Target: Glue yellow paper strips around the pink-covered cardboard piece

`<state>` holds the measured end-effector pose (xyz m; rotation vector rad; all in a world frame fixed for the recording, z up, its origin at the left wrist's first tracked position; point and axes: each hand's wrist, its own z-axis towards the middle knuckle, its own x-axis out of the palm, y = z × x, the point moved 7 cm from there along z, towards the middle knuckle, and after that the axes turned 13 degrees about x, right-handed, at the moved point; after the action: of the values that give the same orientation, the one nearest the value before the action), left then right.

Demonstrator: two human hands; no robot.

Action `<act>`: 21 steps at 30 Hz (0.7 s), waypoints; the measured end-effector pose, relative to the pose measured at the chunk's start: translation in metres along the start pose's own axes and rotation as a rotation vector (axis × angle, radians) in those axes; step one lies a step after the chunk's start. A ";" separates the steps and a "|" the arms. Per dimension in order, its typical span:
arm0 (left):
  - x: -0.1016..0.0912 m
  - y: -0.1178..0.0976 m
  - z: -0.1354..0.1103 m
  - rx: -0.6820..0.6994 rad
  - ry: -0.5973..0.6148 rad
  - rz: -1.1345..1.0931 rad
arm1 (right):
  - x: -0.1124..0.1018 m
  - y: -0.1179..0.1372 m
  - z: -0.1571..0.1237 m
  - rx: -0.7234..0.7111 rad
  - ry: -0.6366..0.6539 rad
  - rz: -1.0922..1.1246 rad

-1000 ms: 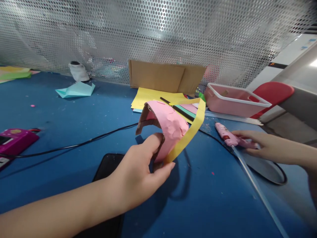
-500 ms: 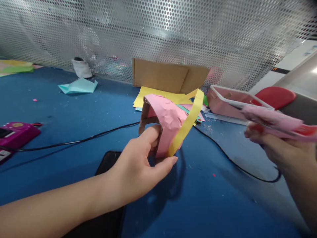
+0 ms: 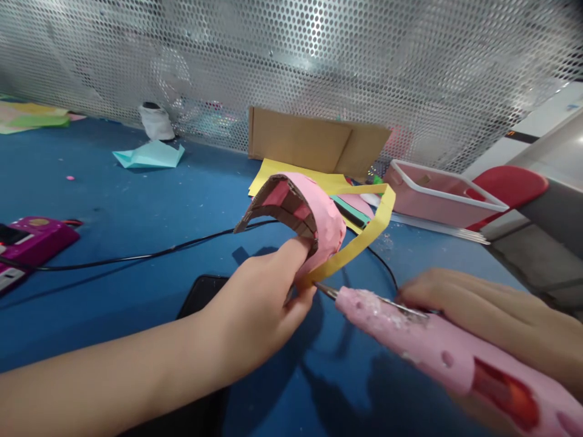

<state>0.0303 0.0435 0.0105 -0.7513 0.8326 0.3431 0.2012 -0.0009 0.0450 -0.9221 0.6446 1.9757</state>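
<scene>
Pinching the near end of a curved cardboard piece (image 3: 314, 212) between thumb and forefinger, the left hand (image 3: 255, 303) holds it raised above the blue table (image 3: 113, 200). The piece arches up and away from the fingers, brown on its inner edge and covered in crumpled pink paper on the outside. A yellow paper strip (image 3: 364, 240) is caught in the same pinch and loops out to the right of the hand, then back behind the arch.

The right hand (image 3: 492, 315) is wrapped around a pink glue gun (image 3: 432, 346), fingers laid along its top. The gun's metal nozzle points left and ends just beside the left thumb, at the spot where the strip meets the cardboard; whether it touches cannot be told.

Under the left wrist lies a black phone (image 3: 200, 291). A black cable (image 3: 136, 258) runs across the table beyond the left hand. Farther off past the fingers are a yellow paper stack (image 3: 282, 170), a cardboard sheet (image 3: 314, 139) leaning on the mesh screen (image 3: 291, 60), and a pink tray (image 3: 437, 194) beyond the right hand. A magenta device (image 3: 31, 237) sits well to the left.
</scene>
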 end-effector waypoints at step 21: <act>0.000 -0.002 -0.003 0.006 0.012 0.059 | -0.003 0.023 0.001 -0.162 0.008 -0.059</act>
<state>0.0300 0.0403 0.0096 -0.7245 0.8681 0.3891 0.1819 -0.0131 0.0501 -1.0346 0.4610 1.9942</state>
